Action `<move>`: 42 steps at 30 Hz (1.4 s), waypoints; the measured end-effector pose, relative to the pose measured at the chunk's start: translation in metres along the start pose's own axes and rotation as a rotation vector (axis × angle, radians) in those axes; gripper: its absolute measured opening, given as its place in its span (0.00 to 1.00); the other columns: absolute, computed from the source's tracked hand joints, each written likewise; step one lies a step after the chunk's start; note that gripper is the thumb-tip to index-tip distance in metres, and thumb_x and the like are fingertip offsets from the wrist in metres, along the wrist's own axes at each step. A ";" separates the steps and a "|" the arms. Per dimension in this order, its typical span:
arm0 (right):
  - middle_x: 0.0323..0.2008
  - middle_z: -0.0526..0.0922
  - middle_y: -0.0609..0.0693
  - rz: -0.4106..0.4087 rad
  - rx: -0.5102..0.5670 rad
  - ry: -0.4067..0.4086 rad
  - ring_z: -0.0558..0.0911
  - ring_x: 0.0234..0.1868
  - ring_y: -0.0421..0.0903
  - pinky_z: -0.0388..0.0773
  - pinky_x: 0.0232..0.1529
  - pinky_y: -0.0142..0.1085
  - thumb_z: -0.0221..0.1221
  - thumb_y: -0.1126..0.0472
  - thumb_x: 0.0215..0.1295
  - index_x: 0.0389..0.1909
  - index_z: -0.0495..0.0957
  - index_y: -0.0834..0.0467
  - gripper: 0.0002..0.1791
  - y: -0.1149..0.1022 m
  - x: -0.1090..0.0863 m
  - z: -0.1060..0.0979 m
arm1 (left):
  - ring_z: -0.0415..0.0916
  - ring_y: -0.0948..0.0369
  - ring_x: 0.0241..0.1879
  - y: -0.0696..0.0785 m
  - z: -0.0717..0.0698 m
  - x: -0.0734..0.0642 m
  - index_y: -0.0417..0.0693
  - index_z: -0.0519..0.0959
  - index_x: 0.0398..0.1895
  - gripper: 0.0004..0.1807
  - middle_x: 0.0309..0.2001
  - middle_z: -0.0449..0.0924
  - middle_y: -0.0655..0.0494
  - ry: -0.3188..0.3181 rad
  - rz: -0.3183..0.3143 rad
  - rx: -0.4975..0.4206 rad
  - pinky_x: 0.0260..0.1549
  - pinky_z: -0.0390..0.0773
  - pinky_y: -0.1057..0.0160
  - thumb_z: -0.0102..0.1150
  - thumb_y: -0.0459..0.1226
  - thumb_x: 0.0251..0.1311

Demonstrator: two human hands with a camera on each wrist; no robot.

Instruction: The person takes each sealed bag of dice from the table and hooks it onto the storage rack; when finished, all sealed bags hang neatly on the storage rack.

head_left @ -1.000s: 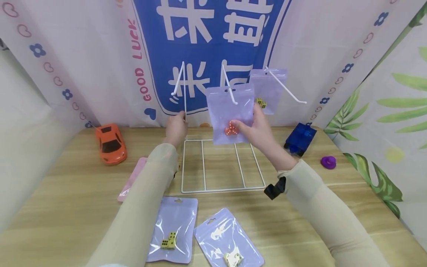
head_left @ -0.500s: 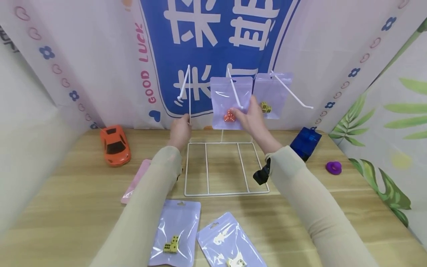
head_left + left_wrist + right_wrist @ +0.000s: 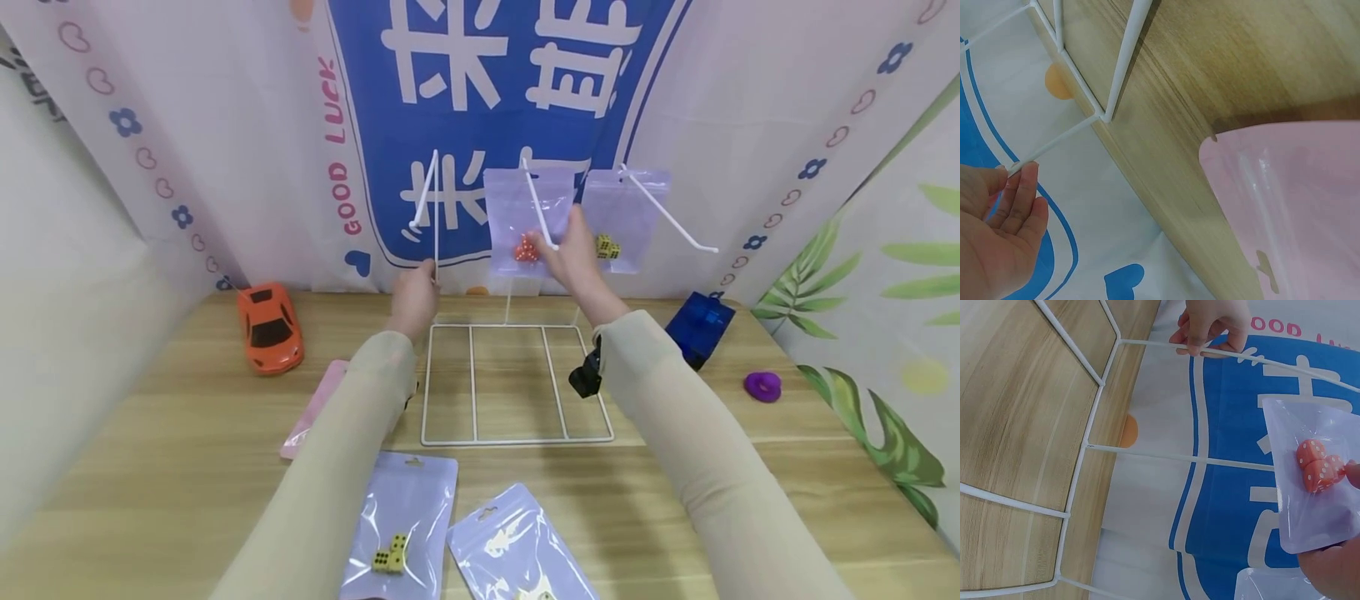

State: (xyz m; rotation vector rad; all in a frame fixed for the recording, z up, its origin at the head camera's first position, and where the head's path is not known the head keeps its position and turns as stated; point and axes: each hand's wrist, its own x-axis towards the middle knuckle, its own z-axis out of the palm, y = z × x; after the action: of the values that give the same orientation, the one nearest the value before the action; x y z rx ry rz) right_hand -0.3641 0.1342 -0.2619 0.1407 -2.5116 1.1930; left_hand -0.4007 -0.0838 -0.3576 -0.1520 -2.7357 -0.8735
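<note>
My left hand (image 3: 414, 296) pinches the left upright of a white wire rack (image 3: 517, 442) between thumb and fingers, as the left wrist view (image 3: 1005, 234) also shows. A lilac zip bag (image 3: 510, 196) holding orange dice (image 3: 1319, 470) hangs on the rack's middle hook (image 3: 537, 202). My right hand (image 3: 581, 260) grips this bag's lower right side, thumb on the front by the dice. Beside it, another lilac bag (image 3: 633, 212) with yellow dice hangs on the right hook (image 3: 667, 213). The left hook (image 3: 424, 193) carries no bag.
On the wooden table (image 3: 150, 500) lie a lilac bag with yellow dice (image 3: 416, 492), another lilac bag (image 3: 517, 533) and a pink bag (image 3: 315, 408). An orange toy car (image 3: 271, 329) stands left; a blue object (image 3: 701, 327) and a small purple hat-shaped object (image 3: 762, 386) lie right.
My right hand has pushed the bag with orange dice back along the middle hook, toward the wall. The left hand keeps its pinch on the upright. The head view has shifted slightly.
</note>
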 end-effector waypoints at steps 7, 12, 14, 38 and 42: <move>0.47 0.72 0.62 0.022 0.019 -0.039 0.71 0.51 0.55 0.69 0.52 0.44 0.61 0.58 0.58 0.54 0.60 0.65 0.28 0.004 -0.005 -0.007 | 0.76 0.52 0.37 0.001 0.002 0.000 0.41 0.71 0.44 0.08 0.39 0.78 0.45 -0.028 -0.012 -0.033 0.37 0.77 0.56 0.47 0.32 0.64; 0.42 0.77 0.62 0.003 0.103 -0.091 0.76 0.42 0.52 0.74 0.44 0.38 0.59 0.64 0.59 0.51 0.64 0.67 0.22 0.013 -0.015 -0.019 | 0.76 0.51 0.37 0.000 -0.001 0.002 0.40 0.71 0.44 0.08 0.38 0.78 0.45 -0.020 -0.003 -0.031 0.37 0.77 0.56 0.48 0.30 0.63; 0.40 0.78 0.61 -0.011 0.102 -0.100 0.76 0.40 0.51 0.74 0.42 0.35 0.59 0.65 0.60 0.48 0.66 0.68 0.19 0.017 -0.022 -0.023 | 0.76 0.51 0.37 0.000 -0.001 0.003 0.39 0.71 0.44 0.08 0.38 0.79 0.45 -0.010 0.001 -0.026 0.37 0.76 0.55 0.48 0.30 0.62; 0.15 0.68 0.40 -0.325 -0.580 -0.861 0.66 0.16 0.37 0.64 0.17 0.31 0.59 0.31 0.45 0.26 0.69 0.53 0.29 0.045 -0.233 -0.018 | 0.73 0.50 0.37 0.004 -0.001 0.006 0.40 0.69 0.44 0.07 0.39 0.76 0.44 -0.080 -0.050 -0.085 0.37 0.75 0.54 0.46 0.32 0.65; 0.24 0.74 0.45 -0.400 -0.678 -0.801 0.72 0.22 0.41 0.68 0.19 0.33 0.52 0.20 0.36 0.44 0.67 0.58 0.47 0.052 -0.251 -0.010 | 0.74 0.49 0.39 0.004 -0.001 0.006 0.39 0.69 0.44 0.08 0.40 0.76 0.43 -0.077 -0.038 -0.081 0.38 0.75 0.52 0.46 0.31 0.64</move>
State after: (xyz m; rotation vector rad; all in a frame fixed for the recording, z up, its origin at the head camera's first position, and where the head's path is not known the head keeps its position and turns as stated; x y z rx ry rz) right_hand -0.1403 0.1595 -0.3835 1.0462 -3.1538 0.0633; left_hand -0.4051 -0.0807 -0.3529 -0.1529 -2.7839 -1.0103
